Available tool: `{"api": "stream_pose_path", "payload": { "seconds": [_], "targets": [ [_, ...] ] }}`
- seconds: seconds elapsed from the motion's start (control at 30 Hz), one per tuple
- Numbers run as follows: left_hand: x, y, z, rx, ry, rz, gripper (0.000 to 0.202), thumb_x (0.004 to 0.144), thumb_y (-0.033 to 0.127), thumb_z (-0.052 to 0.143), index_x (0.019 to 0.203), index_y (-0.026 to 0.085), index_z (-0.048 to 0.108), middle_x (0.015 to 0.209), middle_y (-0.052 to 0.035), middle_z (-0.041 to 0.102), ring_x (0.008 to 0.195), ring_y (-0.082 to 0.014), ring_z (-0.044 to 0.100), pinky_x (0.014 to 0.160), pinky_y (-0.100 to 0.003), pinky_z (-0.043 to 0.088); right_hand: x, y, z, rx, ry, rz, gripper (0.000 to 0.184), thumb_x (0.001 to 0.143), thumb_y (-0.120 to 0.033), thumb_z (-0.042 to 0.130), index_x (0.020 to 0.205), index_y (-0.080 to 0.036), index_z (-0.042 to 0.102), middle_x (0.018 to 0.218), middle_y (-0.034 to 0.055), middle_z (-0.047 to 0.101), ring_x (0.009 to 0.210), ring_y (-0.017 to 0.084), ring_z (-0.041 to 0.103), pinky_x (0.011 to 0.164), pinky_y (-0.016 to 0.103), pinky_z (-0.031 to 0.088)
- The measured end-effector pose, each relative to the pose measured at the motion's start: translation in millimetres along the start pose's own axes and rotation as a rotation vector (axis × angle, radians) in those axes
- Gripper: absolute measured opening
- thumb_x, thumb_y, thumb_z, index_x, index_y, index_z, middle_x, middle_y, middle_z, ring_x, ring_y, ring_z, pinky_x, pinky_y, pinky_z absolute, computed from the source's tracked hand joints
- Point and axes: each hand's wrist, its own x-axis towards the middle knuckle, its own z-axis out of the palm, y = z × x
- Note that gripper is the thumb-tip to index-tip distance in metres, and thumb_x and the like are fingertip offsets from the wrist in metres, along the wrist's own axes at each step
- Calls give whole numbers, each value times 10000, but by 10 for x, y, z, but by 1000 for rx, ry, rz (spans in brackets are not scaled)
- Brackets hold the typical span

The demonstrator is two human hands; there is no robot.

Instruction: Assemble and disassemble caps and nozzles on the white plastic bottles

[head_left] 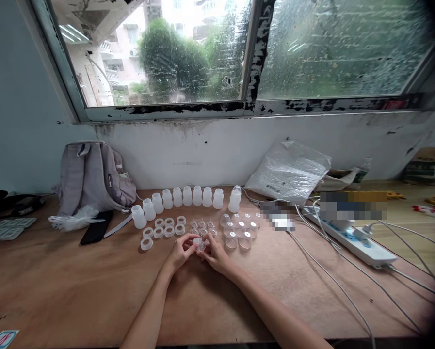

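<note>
Between the fingertips of both hands is a small clear, ribbed bottle ring (199,244), partly covered by the fingers; whether a teat sits in it I cannot make out. My left hand (181,252) pinches it from the left, and my right hand (217,254) grips its right side. Just beyond them stand several clear silicone teats (201,224). White screw rings (158,232) lie in rows to the left. Clear dome caps (245,240) are grouped at the right. Behind, open frosted baby bottles (177,197) form a curved row, ending near one capped bottle (235,199).
A grey backpack (93,177), black phone (97,228) and crumpled plastic bag (73,218) occupy the left. At the right, a white power strip (362,247) trails cables across the wooden table (93,291). A silvery bubble bag (290,169) leans against the wall.
</note>
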Motion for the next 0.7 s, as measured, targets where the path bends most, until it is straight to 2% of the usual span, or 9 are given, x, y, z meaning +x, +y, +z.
{"api": "stream_pose_path", "payload": {
  "seconds": [0.33, 0.57, 0.7],
  "targets": [
    [2, 38, -2, -67, -19, -13, 330, 751, 348, 533, 1014, 148, 544, 842, -53, 625, 703, -137, 589, 624, -232, 472, 0, -16, 9, -24, 16, 1, 176, 776, -341, 498, 874, -216, 424, 519, -50, 529, 473, 134, 544, 492, 235, 412],
    [-13, 104, 2, -55, -15, -17, 330, 758, 372, 516, 1000, 152, 558, 915, -68, 615, 756, -148, 580, 656, -238, 466, 11, -1, 47, 9, 86, 41, 228, 732, -314, 534, 828, -239, 341, 539, -65, 521, 442, 125, 522, 440, 223, 392],
    [3, 28, 1, -68, 15, -12, 324, 747, 387, 528, 965, 148, 547, 851, -60, 604, 735, -142, 572, 634, -232, 462, 23, 44, 49, -106, 150, 64, 261, 698, -312, 569, 758, -242, 325, 484, -86, 448, 419, 119, 464, 435, 222, 359]
  ]
}}
